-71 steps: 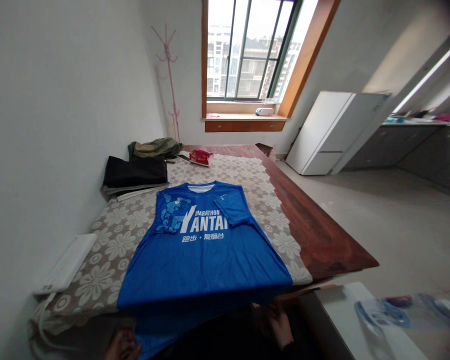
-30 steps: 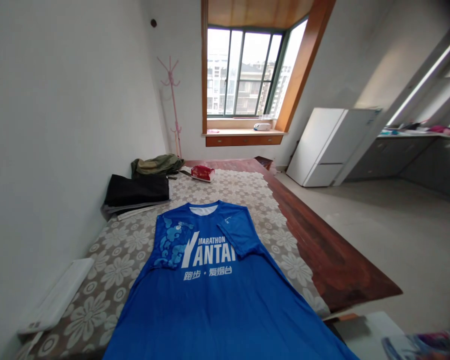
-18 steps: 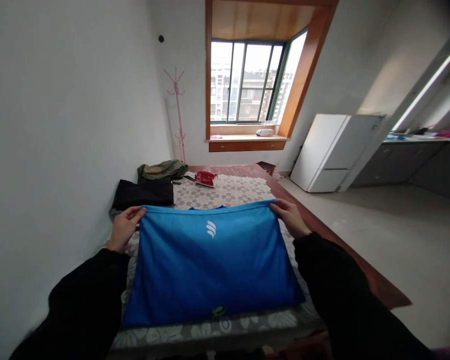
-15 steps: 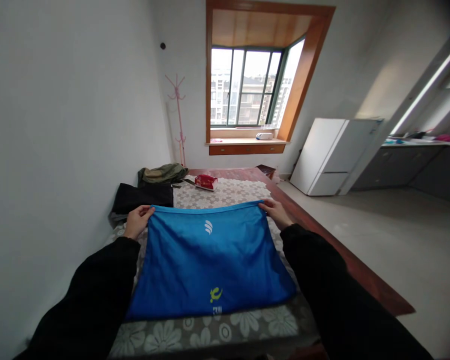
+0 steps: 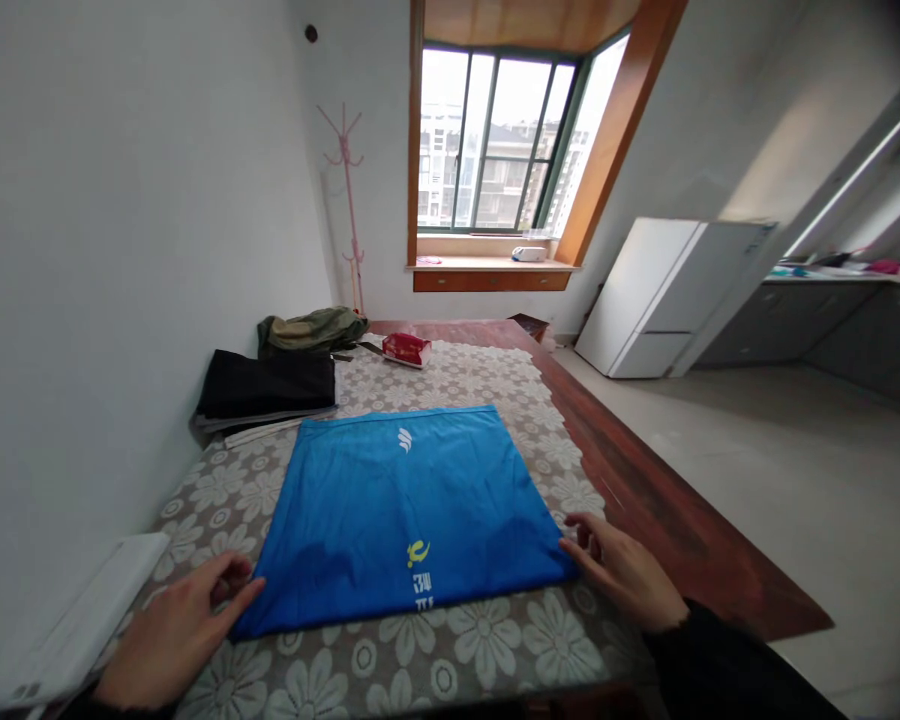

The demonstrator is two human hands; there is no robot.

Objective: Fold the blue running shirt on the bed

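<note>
Head-worn view, angled down, window (image 5: 514, 140) ahead

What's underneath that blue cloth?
The flowery cover shows all around the blue cloth, so it probably carries on underneath. The part right below is covered, so I can't see whether anything else is there.

The blue shirt (image 5: 360, 500) lies folded, almost flat, on the flowered cloth (image 5: 487, 640). Its hem (image 5: 450, 411) is at the far side, the fold at the near side. The colour becomes darker toward the fold. It has a white mark (image 5: 405, 440), a yellow-green figure (image 5: 420, 551) and white characters (image 5: 422, 582), cut by the fold.
</note>
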